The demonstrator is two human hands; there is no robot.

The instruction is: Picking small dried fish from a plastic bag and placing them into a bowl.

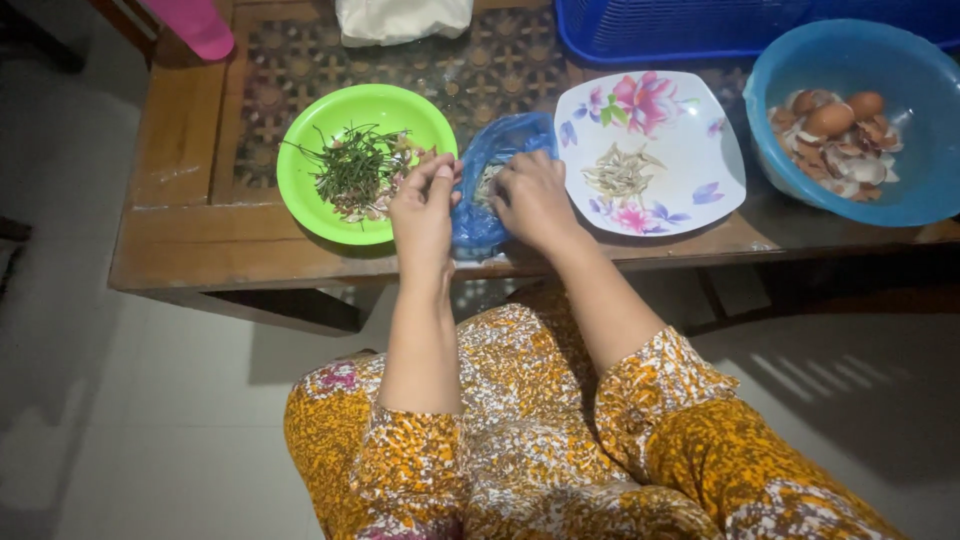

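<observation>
While the low wooden table with its carved, glass-covered top carries the whole spread, I watch from the head camera as both hands work at a crumpled blue plastic bag lying near the front edge, between two dishes. My left hand is pinched together, fingertips closed on something too small for me to make out, right where the bag meets the round green plastic plate; that plate holds a tangle of thin green stalks and pale scraps, placed close, I judge, so discards drop within easy reach. My right hand rests knuckles-up on the bag's open mouth, fingers curled down into it; whether they grip anything inside I cannot tell. Just to its right sits a white square plate with pink and purple flower print, a small heap of pale slivers, possibly tiny dried fish, at its middle. Farther right, a round blue plastic bowl holds brown eggs among broken shells. At the back edge are a blue plastic basket, a white plastic bag and a pink object. No labels or signs show.
</observation>
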